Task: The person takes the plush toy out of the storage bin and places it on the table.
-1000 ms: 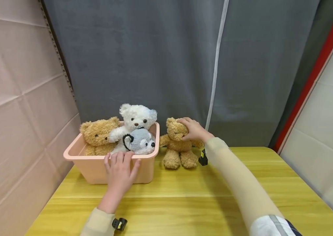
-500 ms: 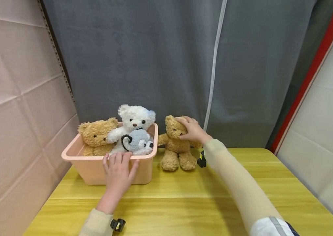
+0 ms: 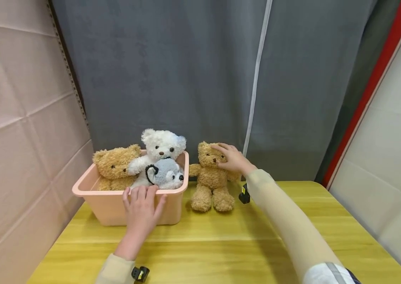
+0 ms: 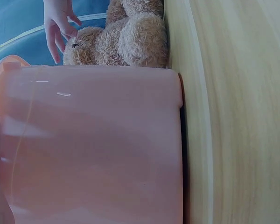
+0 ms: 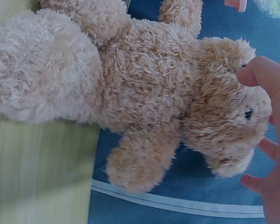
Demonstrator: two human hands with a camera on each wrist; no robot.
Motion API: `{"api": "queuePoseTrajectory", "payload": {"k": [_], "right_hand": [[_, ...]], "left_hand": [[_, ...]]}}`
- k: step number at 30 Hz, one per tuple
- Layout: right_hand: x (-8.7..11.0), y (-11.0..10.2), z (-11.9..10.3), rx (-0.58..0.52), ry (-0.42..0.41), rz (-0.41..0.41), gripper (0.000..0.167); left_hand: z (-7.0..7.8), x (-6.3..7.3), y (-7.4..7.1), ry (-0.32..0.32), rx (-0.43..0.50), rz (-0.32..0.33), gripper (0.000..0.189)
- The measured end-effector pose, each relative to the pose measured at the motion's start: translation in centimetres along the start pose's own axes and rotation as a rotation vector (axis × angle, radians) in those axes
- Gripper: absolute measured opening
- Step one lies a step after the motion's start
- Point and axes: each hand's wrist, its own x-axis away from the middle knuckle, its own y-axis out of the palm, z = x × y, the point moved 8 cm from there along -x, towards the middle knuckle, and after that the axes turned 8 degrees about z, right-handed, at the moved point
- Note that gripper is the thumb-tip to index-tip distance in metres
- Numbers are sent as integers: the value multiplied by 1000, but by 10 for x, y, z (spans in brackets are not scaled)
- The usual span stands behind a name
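Brown teddy bear (image 3: 212, 177), just right of centre in the head view. Upright, feet on the wood-grain table (image 3: 257, 248). How is it held?

"By the head. Right hand (image 3: 234, 158) reaches in from the right, thumb against the face beside the nose, other fingers over the crown. A grasp, though I can't tell how firm."

"Anything more from the right wrist view?"

"Bear lies sideways across that frame, head at the right. Two fingers splay past the head, lower right."

"And the left hand (image 3: 141, 211)?"

"Left of centre, lower half of the head view. Holds the front rim of the pink bin (image 3: 109, 209), fingers over the edge, thumb spread along the outer wall. Left wrist view is mostly bin wall; brown bear shows beyond it, upper part of the frame."

"Contents of the bin?"

"Three plush toys. Tan bear (image 3: 115, 162) at the left, white bear (image 3: 164, 144) tallest at the back right, grey husky (image 3: 166, 173) in front of it, facing right."

"Surroundings?"

"Grey curtain (image 3: 158, 71) behind, pale stripe (image 3: 255, 90) running down it. Red strip (image 3: 374, 90) slants along the upper right. Beige sleeves (image 3: 289, 221) on both arms."
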Motion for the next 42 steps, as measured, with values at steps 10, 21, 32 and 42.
{"api": "queuePoseTrajectory", "payload": {"k": [10,21,32,42], "right_hand": [[1,-18,-5,-18,12,5,68],[-34,-32,-56,-85,-50,56,70],[-80,-29,-129,-239,-83,17,77],[-101,-12,-160,-274,-23,-109,89]], "left_hand": [[0,-1,-4,10,16,27,48],[-5,3,-1,4,-19,-24,57],[0,3,1,8,-16,-29,46],[-1,3,0,2,-37,-15,59]]}}
